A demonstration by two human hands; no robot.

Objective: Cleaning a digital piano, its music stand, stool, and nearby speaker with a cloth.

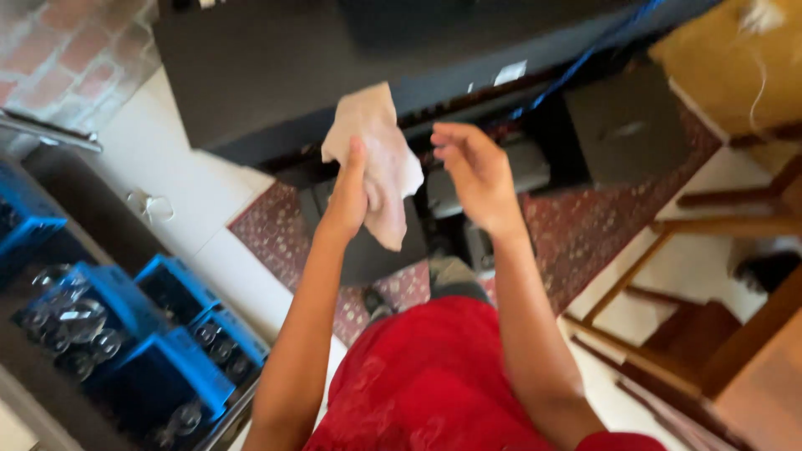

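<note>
My left hand (349,194) holds a crumpled pale pink cloth (378,150) raised in front of me, the cloth hanging from my fingers. My right hand (474,171) is lifted beside it, a little to the right, fingers loosely curled and apart, touching nothing. Both arms reach forward over my red garment (434,376). Beyond the hands stands a large black cabinet (276,75) with a dark lower shelf.
Blue crates (125,326) with several clear glasses sit at the lower left on a dark shelf. A patterned red rug (568,225) covers the floor. A black box (626,125) stands at right, wooden chair legs (668,242) beyond it. Brick wall (67,50) at upper left.
</note>
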